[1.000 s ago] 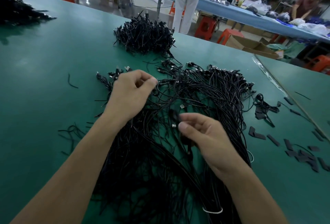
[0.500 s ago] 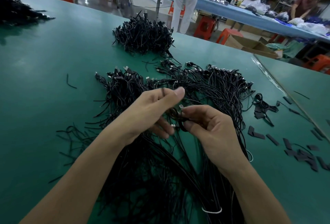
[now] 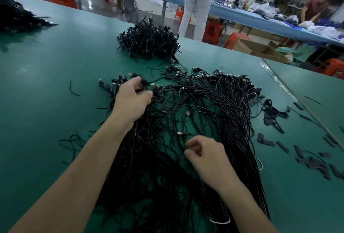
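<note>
Here, the left hand (image 3: 133,99) is reaching away from the body over the left part of the loose black cables (image 3: 214,106), which lie fanned across the green table (image 3: 55,65) with their plugs pointing away from the person. Its fingers are curled tight round a small coiled cable (image 3: 143,84); the dark knot of it shows just above the knuckles, with the thumb pressed in below. That coil sits over a cluster of similar plug ends at the far left edge of the spread.

The right hand (image 3: 206,156) hovers nearer the body, above the middle of the same spread. Its fingers (image 3: 187,145) are bent inward toward the thumb, narrowly closed rather than wide (the hand is blurred, and the strands beneath it are as dark as anything it might pinch), so I cannot tell whether it grips a strand or nothing. A silver USB plug (image 3: 180,133) lies just beyond the fingertips, apart from them.

Farther off on the table is a heap of bundled cables (image 3: 149,45), well apart from both hands. Flat black strips (image 3: 316,160) are scattered to the right. A white band (image 3: 219,220) circles the near end of the strands, beside the right forearm.
</note>
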A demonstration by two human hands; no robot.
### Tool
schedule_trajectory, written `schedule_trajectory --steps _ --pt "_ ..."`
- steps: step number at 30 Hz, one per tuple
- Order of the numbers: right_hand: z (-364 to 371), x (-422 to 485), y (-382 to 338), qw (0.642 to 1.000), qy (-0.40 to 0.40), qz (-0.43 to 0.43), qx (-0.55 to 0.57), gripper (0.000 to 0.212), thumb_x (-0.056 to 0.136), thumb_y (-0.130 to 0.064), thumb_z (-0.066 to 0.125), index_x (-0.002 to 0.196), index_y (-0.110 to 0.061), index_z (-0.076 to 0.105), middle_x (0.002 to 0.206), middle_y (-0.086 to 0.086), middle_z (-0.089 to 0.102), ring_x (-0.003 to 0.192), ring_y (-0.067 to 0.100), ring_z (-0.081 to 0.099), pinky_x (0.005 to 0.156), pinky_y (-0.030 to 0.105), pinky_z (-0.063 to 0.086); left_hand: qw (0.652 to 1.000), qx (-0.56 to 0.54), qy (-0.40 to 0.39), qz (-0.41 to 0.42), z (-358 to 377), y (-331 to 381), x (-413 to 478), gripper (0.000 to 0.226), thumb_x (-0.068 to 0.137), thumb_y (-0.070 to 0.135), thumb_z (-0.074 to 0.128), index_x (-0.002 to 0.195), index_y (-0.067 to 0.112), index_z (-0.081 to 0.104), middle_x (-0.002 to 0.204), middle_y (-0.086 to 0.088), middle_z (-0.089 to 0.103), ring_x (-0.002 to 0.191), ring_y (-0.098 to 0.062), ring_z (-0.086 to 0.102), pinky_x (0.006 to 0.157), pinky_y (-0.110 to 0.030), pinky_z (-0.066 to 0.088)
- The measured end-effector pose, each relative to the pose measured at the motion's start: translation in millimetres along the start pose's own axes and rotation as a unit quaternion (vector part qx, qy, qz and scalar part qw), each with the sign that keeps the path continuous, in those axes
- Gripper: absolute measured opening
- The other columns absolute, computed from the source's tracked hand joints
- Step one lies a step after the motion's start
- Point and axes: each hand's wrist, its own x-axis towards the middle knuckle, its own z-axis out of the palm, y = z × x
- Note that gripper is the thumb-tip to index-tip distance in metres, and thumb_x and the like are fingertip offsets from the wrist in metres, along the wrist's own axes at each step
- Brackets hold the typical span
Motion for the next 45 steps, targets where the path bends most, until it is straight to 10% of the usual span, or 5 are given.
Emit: schedule_trajectory --steps 17,24,29,37,45 --pt "4 12 13 0.983 -0.048 0.143 0.108 0.008 0.092 -0.027 0.069 0.100 -0.025 0.070 0.095 -0.009 0.069 0.086 0.003 0.062 0.065 0.016 0.046 0.984 0.112 -0.099 0.099 5 6 -39 0.023 0.095 0.007 0.062 0.089 0.028 0.068 0.088 0.003 0.066 0.072 -0.013 0.061 0.066 -0.041 0.057" --pt "-29 12 -21 0.979 0.036 -0.025 0.199 0.017 0.100 -0.020 0.055 0.096 -0.030 0.067 0.078 -0.018 0.066 0.071 -0.001 0.060 0.065 0.017 0.046 0.915 0.215 -0.310 0.141 29 -5 -56 0.056 0.091 0.016 0.070 0.130 0.049 0.050 0.099 0.010 0.060 0.074 -0.007 0.065 0.064 -0.025 0.057" --pt "-47 -9 -64 0.958 -0.024 -0.177 0.223 0.025 0.102 -0.018 0.051 0.092 -0.032 0.069 0.089 -0.018 0.068 0.092 -0.001 0.063 0.083 0.015 0.046 0.921 0.220 -0.307 0.097 49 -1 -55 0.021 0.097 0.012 0.053 0.091 0.028 0.066 0.076 0.014 0.048 0.068 -0.005 0.046 0.086 -0.047 0.050" --pt "-74 -11 -53 0.918 0.102 -0.091 0.373 0.031 0.074 -0.019 0.045 0.047 -0.025 0.031 0.050 -0.010 0.028 0.050 0.009 0.023 0.052 0.024 0.023 0.996 0.014 0.002 0.088 38 12 -35 0.046 0.107 0.041 0.032 0.085 0.019 0.065 0.095 -0.008 0.066 0.086 -0.039 0.062 0.082 -0.059 0.052" --pt "-52 3 -11 0.994 0.083 0.067 0.004 0.039 0.097 -0.037 0.049 0.073 -0.008 0.061 0.050 -0.009 0.048 0.045 0.012 0.040 0.048 0.028 0.035 0.873 0.155 0.078 0.456 22 29 -47 0.036 0.101 0.029 0.045 0.067 0.034 0.031 0.055 0.021 0.028 0.039 0.003 0.026 0.039 -0.008 0.024"
